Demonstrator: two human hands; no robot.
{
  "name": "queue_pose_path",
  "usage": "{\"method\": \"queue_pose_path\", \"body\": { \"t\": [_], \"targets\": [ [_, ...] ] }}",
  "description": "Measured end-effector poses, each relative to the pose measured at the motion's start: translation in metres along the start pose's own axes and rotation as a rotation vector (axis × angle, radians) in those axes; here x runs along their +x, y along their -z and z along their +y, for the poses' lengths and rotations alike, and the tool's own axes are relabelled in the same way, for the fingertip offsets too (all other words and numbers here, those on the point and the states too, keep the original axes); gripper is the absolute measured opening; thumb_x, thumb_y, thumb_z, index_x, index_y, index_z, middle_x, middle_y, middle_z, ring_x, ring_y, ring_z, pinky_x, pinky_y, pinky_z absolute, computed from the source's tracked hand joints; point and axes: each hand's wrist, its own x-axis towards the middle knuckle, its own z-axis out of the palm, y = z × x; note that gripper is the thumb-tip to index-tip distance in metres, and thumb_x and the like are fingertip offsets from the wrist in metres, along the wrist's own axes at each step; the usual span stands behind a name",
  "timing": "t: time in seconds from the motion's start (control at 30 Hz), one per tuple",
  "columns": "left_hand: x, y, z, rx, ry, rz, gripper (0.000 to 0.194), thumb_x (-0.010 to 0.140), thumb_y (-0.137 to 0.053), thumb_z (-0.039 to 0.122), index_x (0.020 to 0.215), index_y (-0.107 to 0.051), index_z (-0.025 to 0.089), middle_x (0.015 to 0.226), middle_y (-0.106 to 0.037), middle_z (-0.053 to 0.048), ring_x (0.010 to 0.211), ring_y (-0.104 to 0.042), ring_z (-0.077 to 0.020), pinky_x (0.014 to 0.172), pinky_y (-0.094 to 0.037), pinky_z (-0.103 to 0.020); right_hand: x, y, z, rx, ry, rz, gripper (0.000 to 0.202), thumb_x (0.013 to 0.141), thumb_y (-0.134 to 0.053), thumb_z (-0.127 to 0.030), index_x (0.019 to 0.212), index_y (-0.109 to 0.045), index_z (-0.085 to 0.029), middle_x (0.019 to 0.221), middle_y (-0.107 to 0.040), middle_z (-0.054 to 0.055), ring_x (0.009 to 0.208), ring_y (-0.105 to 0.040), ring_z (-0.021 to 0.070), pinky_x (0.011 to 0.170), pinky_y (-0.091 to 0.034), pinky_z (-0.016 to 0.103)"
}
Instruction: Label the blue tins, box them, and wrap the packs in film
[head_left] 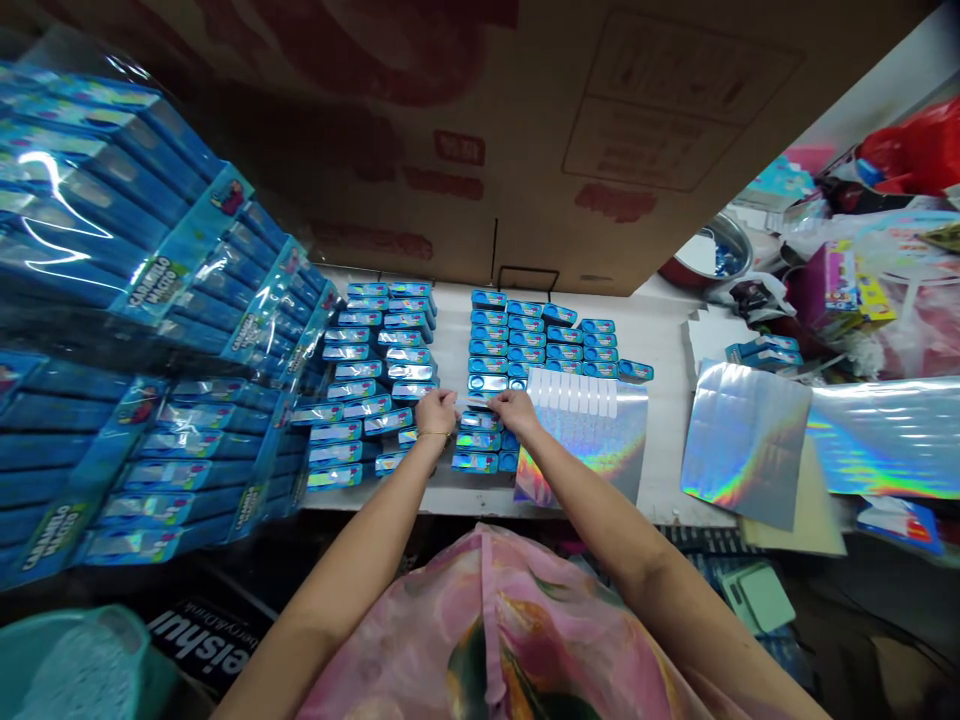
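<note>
My left hand and my right hand are pinched closed, facing each other over the table. Stretched between their fingertips is a thin pale sticker strip, its detail too small to make out. It lies over the near end of the right-hand group of small blue boxes; several show shiny strips on their narrow sides. To the left stands another group of blue boxes in columns. Beside my right wrist lies a silver holographic sticker sheet with a row of white bars near its top.
A big cardboard box rises behind the table. Wrapped packs of blue boxes are piled at left. More holographic sheets lie at right, near a metal bowl and clutter. A teal basket sits low at left.
</note>
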Motion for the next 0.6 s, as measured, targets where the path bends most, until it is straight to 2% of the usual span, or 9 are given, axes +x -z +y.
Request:
{"method": "queue_pose_path", "body": {
  "t": [0.1,0.23,0.43,0.5,0.6],
  "targets": [
    [0.002,-0.002,0.005,0.134,-0.030,-0.004,0.024,0.074,-0.047,0.029,0.080,-0.065,0.015,0.068,-0.066,-0.008,0.072,-0.062,-0.0215,0.069,-0.043,-0.030,0.004,0.002,-0.001,-0.077,0.014,0.055,0.014,0.068,-0.056,-0.026,0.059,-0.060,-0.017,0.056,-0.058,0.001,0.058,-0.054,0.0128,0.053,-0.036,0.022],
    [0.000,-0.004,0.014,0.286,-0.057,-0.016,0.026,0.076,-0.045,0.028,0.084,-0.066,0.015,0.089,-0.066,-0.013,0.087,-0.059,-0.0244,0.076,-0.041,-0.033,0.005,0.000,-0.003,-0.348,0.044,0.105,0.020,0.074,-0.050,-0.031,0.069,-0.065,-0.018,0.073,-0.066,0.008,0.073,-0.060,0.0189,0.060,-0.039,0.025],
    [-0.004,-0.010,0.022,0.437,-0.040,-0.067,0.029,0.079,-0.043,0.029,0.092,-0.066,0.017,0.101,-0.064,-0.013,0.088,-0.059,-0.0245,0.073,-0.042,-0.032,-0.001,-0.006,0.001,-0.661,0.081,0.132,0.026,0.083,-0.041,-0.033,0.094,-0.061,-0.018,0.087,-0.066,0.011,0.081,-0.061,0.0213,0.065,-0.043,0.028],
    [-0.006,-0.010,0.023,0.478,-0.043,-0.089,0.030,0.079,-0.043,0.028,0.098,-0.064,0.017,0.103,-0.063,-0.014,0.091,-0.059,-0.0248,0.074,-0.042,-0.032,-0.006,-0.004,0.004,-0.757,0.161,0.129,0.028,0.086,-0.035,-0.026,0.106,-0.054,-0.020,0.092,-0.064,0.010,0.082,-0.060,0.0199,0.066,-0.043,0.029],
    [-0.009,-0.007,0.022,0.529,-0.077,-0.133,0.032,0.079,-0.041,0.023,0.101,-0.064,0.019,0.101,-0.064,-0.012,0.094,-0.058,-0.0241,0.076,-0.042,-0.031,-0.015,-0.003,0.008,-0.896,0.377,0.058,0.034,0.086,-0.032,-0.019,0.117,-0.046,-0.022,0.103,-0.059,0.010,0.087,-0.058,0.0195,0.068,-0.043,0.029]
  ]
}}
